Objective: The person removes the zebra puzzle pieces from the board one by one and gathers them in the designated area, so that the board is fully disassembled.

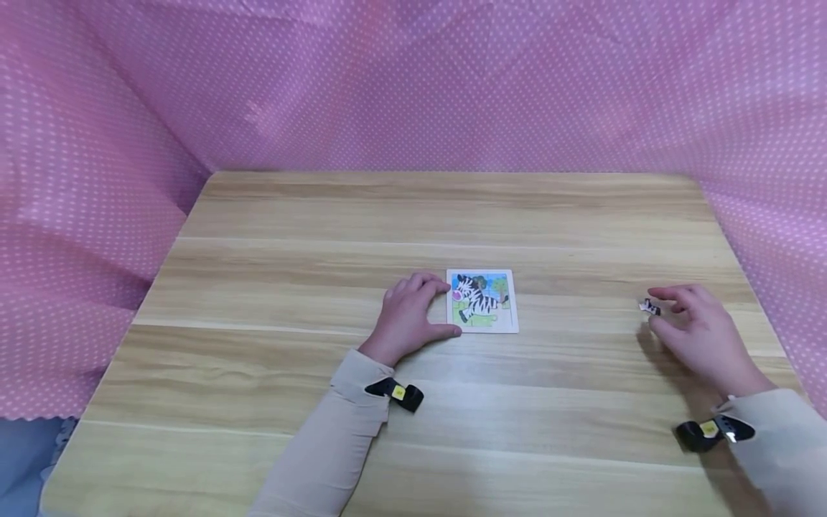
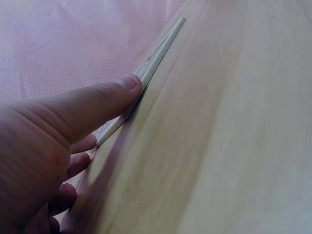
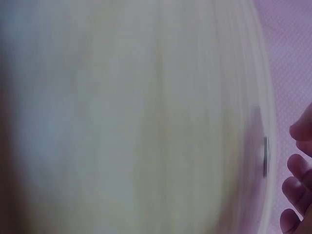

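A square zebra jigsaw puzzle in a white tray [image 1: 515,316] lies flat on the wooden table. Its picture has a bare white patch at the lower right. My left hand [image 1: 410,316] grips the tray at its lower left corner, thumb on the near edge and fingers along the left side. In the left wrist view the thumb [image 2: 127,84] presses on the tray's edge. Far to the right, a small black-and-white puzzle piece [image 1: 649,307] lies on the table. Just beside it hovers my right hand [image 1: 701,330], thumb and forefinger spread apart. The right wrist view shows the piece [image 3: 266,156] edge-on, apart from the fingers.
The wooden table [image 1: 291,273] stretches around both hands. A pink polka-dot cloth [image 1: 413,86] hangs behind it and down both sides. Each wrist carries a black strap with a small camera [image 1: 408,397].
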The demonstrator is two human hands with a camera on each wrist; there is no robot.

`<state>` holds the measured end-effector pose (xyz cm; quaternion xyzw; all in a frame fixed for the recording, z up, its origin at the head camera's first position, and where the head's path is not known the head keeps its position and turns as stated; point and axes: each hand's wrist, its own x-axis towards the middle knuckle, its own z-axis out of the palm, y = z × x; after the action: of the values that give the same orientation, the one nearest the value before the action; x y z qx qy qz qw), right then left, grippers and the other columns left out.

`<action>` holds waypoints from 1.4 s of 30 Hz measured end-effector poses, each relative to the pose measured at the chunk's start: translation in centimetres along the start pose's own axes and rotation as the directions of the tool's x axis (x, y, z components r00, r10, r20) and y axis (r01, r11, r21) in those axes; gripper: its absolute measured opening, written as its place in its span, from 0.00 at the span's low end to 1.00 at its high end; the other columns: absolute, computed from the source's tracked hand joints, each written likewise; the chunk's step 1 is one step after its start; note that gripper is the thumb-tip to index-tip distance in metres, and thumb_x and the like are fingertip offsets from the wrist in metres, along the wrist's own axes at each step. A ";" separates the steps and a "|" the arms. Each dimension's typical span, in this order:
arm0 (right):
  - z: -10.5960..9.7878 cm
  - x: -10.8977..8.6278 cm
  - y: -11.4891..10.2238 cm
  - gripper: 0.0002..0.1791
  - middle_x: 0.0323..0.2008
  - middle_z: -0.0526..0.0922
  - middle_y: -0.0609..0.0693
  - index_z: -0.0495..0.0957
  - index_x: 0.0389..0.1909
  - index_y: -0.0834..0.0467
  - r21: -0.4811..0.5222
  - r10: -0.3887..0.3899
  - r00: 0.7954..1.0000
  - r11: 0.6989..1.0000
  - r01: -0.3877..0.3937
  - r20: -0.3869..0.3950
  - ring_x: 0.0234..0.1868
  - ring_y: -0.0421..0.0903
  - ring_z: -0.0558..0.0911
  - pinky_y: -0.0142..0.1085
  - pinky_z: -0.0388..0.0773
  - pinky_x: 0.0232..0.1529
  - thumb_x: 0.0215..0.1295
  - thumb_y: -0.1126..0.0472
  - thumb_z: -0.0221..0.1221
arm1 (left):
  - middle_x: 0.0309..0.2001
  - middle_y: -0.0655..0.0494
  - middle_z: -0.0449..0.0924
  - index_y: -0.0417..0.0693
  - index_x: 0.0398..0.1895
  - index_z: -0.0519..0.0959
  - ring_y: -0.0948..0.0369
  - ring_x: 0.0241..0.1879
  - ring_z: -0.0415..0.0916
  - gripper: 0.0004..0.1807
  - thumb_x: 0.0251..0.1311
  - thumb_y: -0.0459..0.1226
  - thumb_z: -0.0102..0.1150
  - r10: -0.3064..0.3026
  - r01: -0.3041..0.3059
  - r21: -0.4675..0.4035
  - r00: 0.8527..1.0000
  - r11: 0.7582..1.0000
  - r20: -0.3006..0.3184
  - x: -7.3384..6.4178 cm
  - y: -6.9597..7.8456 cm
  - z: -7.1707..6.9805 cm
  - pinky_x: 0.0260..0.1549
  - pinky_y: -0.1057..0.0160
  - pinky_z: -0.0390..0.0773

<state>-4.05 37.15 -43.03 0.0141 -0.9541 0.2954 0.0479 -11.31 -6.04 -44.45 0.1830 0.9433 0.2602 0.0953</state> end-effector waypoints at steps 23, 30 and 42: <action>-0.7 0.6 2.2 0.20 0.46 0.74 0.64 0.78 0.51 0.68 -0.100 0.065 0.985 0.994 -0.050 0.159 0.44 0.56 0.70 0.40 0.61 0.41 0.65 0.59 0.65 | 0.66 0.59 0.68 0.57 0.64 0.76 0.54 0.64 0.64 0.42 0.44 0.61 0.76 -0.001 0.001 0.002 1.000 1.000 0.000 0.3 0.2 0.3 0.63 0.47 0.59; -0.1 0.6 1.6 0.19 0.46 0.74 0.63 0.78 0.48 0.67 -0.078 0.074 0.982 0.995 -0.061 0.175 0.45 0.56 0.71 0.40 0.62 0.42 0.64 0.57 0.67 | 0.66 0.59 0.68 0.58 0.65 0.75 0.54 0.65 0.64 0.43 0.44 0.62 0.75 0.001 -0.001 0.006 1.000 1.000 0.001 0.5 0.1 0.4 0.64 0.47 0.58; 2.1 1.1 -1.7 0.16 0.45 0.79 0.57 0.81 0.46 0.61 0.013 -0.047 0.986 0.999 0.045 0.162 0.45 0.51 0.74 0.31 0.66 0.43 0.59 0.60 0.71 | 0.66 0.60 0.68 0.58 0.64 0.76 0.56 0.64 0.63 0.43 0.44 0.62 0.75 0.001 -0.001 0.007 1.000 1.000 0.005 0.4 0.1 0.8 0.63 0.47 0.59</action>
<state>-5.24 34.58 -43.65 0.0602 -0.9529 0.2964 -0.0231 -11.44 -5.42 -45.13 0.1842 0.9439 0.2566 0.0968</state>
